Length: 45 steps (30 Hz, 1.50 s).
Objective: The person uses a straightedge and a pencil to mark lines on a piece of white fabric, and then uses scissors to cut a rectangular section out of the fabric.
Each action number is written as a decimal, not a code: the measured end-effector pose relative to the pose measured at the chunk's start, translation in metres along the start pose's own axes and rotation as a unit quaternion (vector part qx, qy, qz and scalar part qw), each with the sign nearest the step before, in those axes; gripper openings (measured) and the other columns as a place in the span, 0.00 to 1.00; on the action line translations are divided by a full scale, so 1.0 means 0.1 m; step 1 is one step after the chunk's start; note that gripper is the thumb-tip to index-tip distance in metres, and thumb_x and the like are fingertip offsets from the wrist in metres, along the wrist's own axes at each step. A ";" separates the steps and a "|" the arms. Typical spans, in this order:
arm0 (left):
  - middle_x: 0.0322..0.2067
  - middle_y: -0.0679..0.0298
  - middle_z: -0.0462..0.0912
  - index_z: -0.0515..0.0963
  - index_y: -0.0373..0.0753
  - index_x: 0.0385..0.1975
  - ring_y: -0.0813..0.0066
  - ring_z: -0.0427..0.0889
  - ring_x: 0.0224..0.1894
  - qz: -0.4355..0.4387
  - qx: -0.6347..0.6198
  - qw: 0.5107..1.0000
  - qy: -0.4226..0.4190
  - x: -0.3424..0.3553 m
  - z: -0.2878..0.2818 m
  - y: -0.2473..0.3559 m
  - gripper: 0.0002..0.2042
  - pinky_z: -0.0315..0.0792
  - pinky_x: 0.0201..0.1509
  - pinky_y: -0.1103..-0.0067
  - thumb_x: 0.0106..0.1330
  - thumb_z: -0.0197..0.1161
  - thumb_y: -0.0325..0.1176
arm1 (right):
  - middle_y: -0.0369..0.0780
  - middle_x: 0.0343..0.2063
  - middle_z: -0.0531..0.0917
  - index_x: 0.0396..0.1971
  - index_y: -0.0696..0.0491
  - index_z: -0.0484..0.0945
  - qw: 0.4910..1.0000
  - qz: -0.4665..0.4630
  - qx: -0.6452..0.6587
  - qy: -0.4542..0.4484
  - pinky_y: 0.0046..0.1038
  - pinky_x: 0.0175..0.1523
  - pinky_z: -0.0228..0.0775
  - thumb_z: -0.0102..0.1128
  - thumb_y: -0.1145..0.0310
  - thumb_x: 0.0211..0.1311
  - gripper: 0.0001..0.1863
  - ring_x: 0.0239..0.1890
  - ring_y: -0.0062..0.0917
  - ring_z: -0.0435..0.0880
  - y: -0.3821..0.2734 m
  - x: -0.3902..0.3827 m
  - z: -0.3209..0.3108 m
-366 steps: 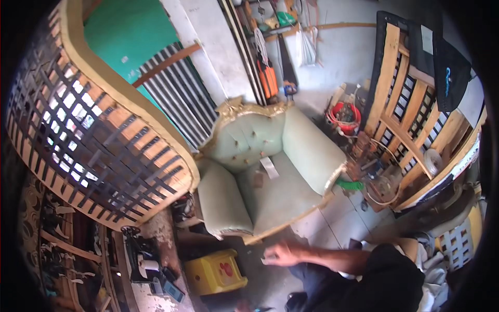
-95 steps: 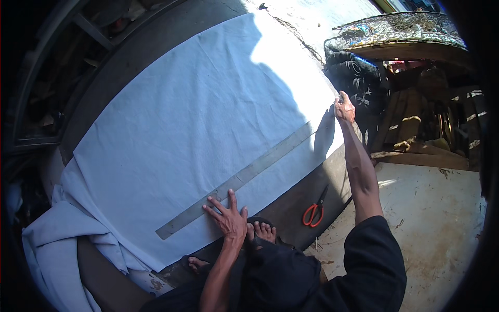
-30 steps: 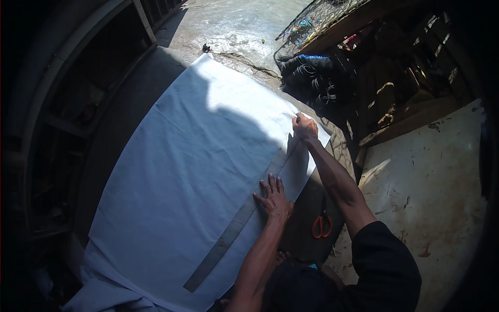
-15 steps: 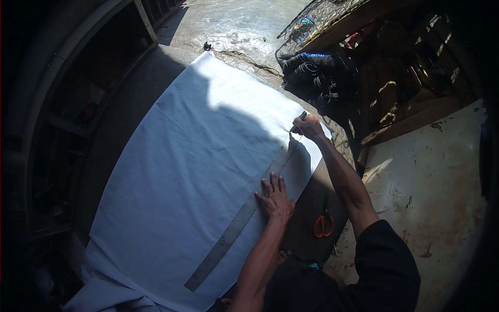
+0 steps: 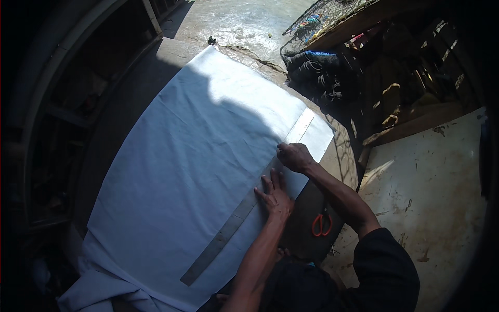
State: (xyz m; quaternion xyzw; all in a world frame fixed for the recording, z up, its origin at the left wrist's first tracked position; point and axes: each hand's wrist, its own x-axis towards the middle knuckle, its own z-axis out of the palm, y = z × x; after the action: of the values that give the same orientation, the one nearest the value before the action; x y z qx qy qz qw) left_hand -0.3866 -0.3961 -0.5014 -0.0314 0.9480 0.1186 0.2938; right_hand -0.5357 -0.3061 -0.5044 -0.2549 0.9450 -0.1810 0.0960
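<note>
A large sheet of white cloth [image 5: 171,161] lies spread out in front of me, partly in sunlight. Across its right side runs a long, flat metal ruler [image 5: 213,249] at a slant. My left hand [image 5: 274,196] presses on the ruler's middle with fingers spread and holds nothing. Just beyond it, my right hand [image 5: 295,157] is closed at the ruler's left edge. The slim dark pen-like tool it grips is mostly hidden by the fingers now. To the right of my left hand lies a pair of scissors with red-orange handles [image 5: 322,224].
A pale, stained board [image 5: 416,192] lies to the right. Behind it are a dark bundle of cords [image 5: 317,78] and a netted frame [image 5: 332,18]. A dark shelf or cabinet frame [image 5: 47,104] stands on the left. Concrete floor [image 5: 234,26] shows at the back.
My right hand has slid toward me along the ruler, from its far end to just beyond my left hand. The ruler's far end now shows. My left hand stays on the ruler.
</note>
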 end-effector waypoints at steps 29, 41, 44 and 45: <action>0.39 0.58 0.77 0.73 0.39 0.40 0.55 0.78 0.46 -0.011 -0.010 0.955 0.295 -0.54 0.27 -2.39 0.17 0.76 0.44 0.58 0.59 0.70 0.40 | 0.50 0.39 0.86 0.48 0.53 0.75 0.853 0.515 -0.076 0.046 0.48 0.49 0.77 0.54 0.52 0.65 0.21 0.44 0.47 0.87 1.06 -2.16 0.11; 0.66 0.42 0.63 0.67 0.34 0.64 0.45 0.59 0.71 -0.436 -0.015 0.817 0.378 -1.87 1.07 -3.67 0.25 0.56 0.74 0.58 0.70 0.58 0.37 | 0.53 0.57 0.75 0.62 0.53 0.71 0.973 0.193 -0.013 0.128 0.45 0.62 0.69 0.59 0.58 0.65 0.28 0.60 0.48 0.74 -0.12 -1.60 0.43; 0.75 0.50 0.49 0.56 0.47 0.74 0.47 0.46 0.77 -0.516 -0.084 0.800 0.293 -2.06 1.37 -3.83 0.29 0.46 0.72 0.40 0.74 0.49 0.46 | 0.54 0.65 0.68 0.66 0.50 0.68 0.992 0.102 -0.025 0.070 0.48 0.68 0.61 0.59 0.55 0.67 0.31 0.68 0.50 0.65 -0.40 -1.32 0.56; 0.77 0.54 0.45 0.53 0.53 0.76 0.48 0.42 0.78 -0.540 -0.110 0.798 0.246 -2.04 1.40 -3.79 0.30 0.43 0.69 0.33 0.76 0.46 0.49 | 0.55 0.69 0.63 0.68 0.48 0.67 0.994 0.087 -0.052 0.041 0.49 0.71 0.56 0.58 0.52 0.67 0.32 0.72 0.50 0.60 -0.42 -1.27 0.57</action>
State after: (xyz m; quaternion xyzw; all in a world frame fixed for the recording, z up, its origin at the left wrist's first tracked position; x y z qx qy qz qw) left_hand -0.0919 -0.7320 -0.5764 -0.5979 0.7985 0.0323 0.0620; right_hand -0.3933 -0.2910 -0.5291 -0.1687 0.9749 -0.1332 0.0588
